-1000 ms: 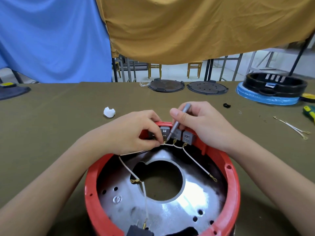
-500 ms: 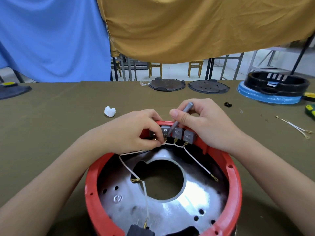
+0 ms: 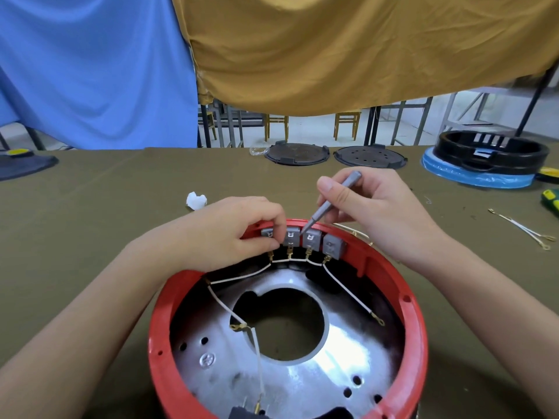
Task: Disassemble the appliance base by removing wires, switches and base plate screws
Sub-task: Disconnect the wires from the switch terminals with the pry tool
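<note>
A red round appliance base (image 3: 414,316) lies open side up in front of me, with a shiny metal base plate (image 3: 302,385) inside. Several grey switches (image 3: 312,238) line its far inner wall, linked by white wires (image 3: 239,276) with brass terminals. My left hand (image 3: 230,234) pinches the switch second from the left, fingers curled over the rim. My right hand (image 3: 369,207) holds a thin grey tool (image 3: 329,204) like a pen, its tip touching the top of the switch next to it.
Two dark round lids (image 3: 296,154) and a black ring on blue wrap (image 3: 487,160) sit at the table's far side. Loose removed wires (image 3: 520,226) and a green-yellow tool (image 3: 550,199) lie to the right. A crumpled white scrap (image 3: 196,200) lies behind my left hand.
My right hand has lifted and tilted the grey tool, moving its tip up from the terminals to the top of a switch. My left hand shifted slightly left along the switches.
</note>
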### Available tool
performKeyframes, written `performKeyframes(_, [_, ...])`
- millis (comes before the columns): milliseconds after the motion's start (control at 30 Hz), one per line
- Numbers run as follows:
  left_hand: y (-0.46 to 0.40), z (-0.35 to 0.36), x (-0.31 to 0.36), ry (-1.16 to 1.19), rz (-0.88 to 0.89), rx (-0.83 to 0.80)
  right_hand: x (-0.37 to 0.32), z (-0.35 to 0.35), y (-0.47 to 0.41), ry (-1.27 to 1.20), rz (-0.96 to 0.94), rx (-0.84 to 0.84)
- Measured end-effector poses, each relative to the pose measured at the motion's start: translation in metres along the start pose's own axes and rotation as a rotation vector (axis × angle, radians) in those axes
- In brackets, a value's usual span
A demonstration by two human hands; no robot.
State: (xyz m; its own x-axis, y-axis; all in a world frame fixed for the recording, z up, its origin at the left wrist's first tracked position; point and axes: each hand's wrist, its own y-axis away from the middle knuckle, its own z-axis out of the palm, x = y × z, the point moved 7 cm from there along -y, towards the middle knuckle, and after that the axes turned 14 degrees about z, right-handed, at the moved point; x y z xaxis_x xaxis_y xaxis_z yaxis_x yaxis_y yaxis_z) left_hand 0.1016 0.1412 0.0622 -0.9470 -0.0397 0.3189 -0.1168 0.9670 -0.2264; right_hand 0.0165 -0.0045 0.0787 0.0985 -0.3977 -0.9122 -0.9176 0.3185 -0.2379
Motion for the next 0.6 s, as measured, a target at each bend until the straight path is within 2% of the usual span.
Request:
performKeyframes(167, [0.006,-0.011,-0.003,-0.047,-0.038,-0.002,-0.004,0.005,0.003,0.029,-0.042,-0.025])
performKeyframes(333, [0.003,-0.012,0.003,-0.051,-0.002,0.097,0.000,0.008,0.005,0.145,-0.068,0.004])
performKeyframes(600, [-0.003,0.010,0.006,-0.012,0.035,-0.062,-0.004,0.009,0.008,0.277,-0.118,0.031])
